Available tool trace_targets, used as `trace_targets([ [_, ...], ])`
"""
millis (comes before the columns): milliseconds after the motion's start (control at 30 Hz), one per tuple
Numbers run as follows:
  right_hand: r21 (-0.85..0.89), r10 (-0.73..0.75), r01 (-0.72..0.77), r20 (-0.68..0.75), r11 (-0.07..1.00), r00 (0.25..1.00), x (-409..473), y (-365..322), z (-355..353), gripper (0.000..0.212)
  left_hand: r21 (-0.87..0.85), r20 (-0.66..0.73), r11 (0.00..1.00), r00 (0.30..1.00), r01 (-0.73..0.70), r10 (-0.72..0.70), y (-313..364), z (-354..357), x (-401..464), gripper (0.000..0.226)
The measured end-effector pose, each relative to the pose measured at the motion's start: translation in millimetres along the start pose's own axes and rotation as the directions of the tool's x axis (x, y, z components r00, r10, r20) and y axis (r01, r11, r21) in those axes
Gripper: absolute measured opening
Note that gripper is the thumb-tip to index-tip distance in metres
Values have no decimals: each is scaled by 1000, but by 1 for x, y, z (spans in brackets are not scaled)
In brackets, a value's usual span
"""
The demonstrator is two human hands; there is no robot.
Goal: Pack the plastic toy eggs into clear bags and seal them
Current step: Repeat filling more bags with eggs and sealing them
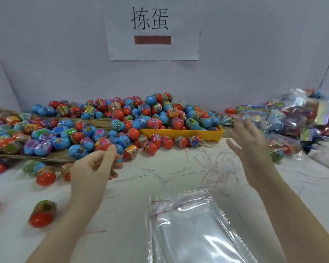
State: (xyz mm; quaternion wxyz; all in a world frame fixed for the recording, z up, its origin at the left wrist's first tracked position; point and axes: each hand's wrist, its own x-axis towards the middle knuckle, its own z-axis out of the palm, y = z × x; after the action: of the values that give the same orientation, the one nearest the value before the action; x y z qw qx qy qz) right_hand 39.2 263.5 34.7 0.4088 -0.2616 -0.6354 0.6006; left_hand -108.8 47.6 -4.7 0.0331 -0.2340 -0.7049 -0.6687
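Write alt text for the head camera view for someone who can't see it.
Two bare hands hover over a white table: the left hand reaches with curled fingers toward a heap of plastic toy eggs, the right hand, blurred and open, is near a pile of filled bags. A stack of empty clear bags lies in front.

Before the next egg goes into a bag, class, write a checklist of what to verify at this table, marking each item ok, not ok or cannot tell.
1. Empty clear bags lie within reach at the near table edge: ok.
2. Loose toy eggs are at hand in the pile: ok.
3. Right hand is free, fingers spread: ok.
4. Left hand holds an egg: cannot tell, fingers are curled at the pile's edge.
5. Top bag's mouth is open: cannot tell.
6. Packed bags sit apart on the right: ok.
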Motion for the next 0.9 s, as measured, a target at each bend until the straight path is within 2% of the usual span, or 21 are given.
trace_targets([
  [33, -60, -29, 32, 64, 998, 998, -6, 0, 8, 63, 14, 20, 1000, 1000, -11, 11, 1, 1, -3, 30],
  [100, -117, -82, 112, 236, 987, 968, -23, -4, 26, 62, -66, 127, 996, 991, 57, -48, 6, 9, -9, 37],
  [133, -76, -71, 105, 359, 992, 930, -32, -5, 36, 60, -136, 203, 982, 974, 132, -103, 10, 16, -13, 41],
  [167, -6, -30, 37, 486, 999, 874, -41, -6, 46, 56, -213, 295, 948, 941, 236, -168, 14, 22, -17, 46],
  [200, 66, 27, -82, 593, 994, 805, -51, -8, 55, 52, -285, 404, 888, 885, 361, -230, 17, 27, -21, 53],
  [267, 141, 90, -277, 728, 950, 679, -63, -10, 68, 55, -355, 641, 721, 717, 595, -275, 24, 30, -27, 67],
  [333, 153, 126, -373, 770, 915, 625, -67, -8, 70, 54, -353, 801, 625, 570, 696, -182, 25, 28, -30, 69],
  [400, 112, 170, -388, 766, 915, 620, -65, -6, 70, 50, -343, 841, 598, 521, 724, -149, 25, 25, -32, 63],
  [467, 64, 166, -300, 716, 952, 678, -60, -5, 69, 45, -303, 812, 665, 550, 682, -194, 24, 24, -29, 48],
  [500, 23, 134, -205, 682, 979, 719, -56, -3, 67, 43, -284, 786, 705, 579, 650, -218, 24, 24, -27, 40],
  [567, -75, 41, 9, 639, 997, 768, -49, -4, 57, 37, -280, 690, 748, 668, 602, -279, 25, 21, -22, 31],
  [600, -139, 18, 93, 642, 986, 766, -45, -6, 51, 35, -283, 613, 767, 724, 576, -317, 25, 19, -20, 29],
  [667, -327, 64, 252, 716, 911, 695, -37, -5, 38, 37, -253, 421, 839, 836, 482, -353, 22, 17, -15, 25],
  [767, -567, 317, 418, 787, 710, 529, -37, 4, 34, 39, -209, 188, 911, 928, 357, -321, 17, 16, -13, 27],
  [833, -592, 358, 427, 782, 683, 511, -40, 12, 37, 39, -156, 123, 945, 955, 288, -271, 14, 16, -13, 28],
  [900, -575, 311, 428, 781, 697, 542, -39, 16, 39, 33, -84, 132, 971, 968, 223, -211, 10, 17, -16, 28],
])
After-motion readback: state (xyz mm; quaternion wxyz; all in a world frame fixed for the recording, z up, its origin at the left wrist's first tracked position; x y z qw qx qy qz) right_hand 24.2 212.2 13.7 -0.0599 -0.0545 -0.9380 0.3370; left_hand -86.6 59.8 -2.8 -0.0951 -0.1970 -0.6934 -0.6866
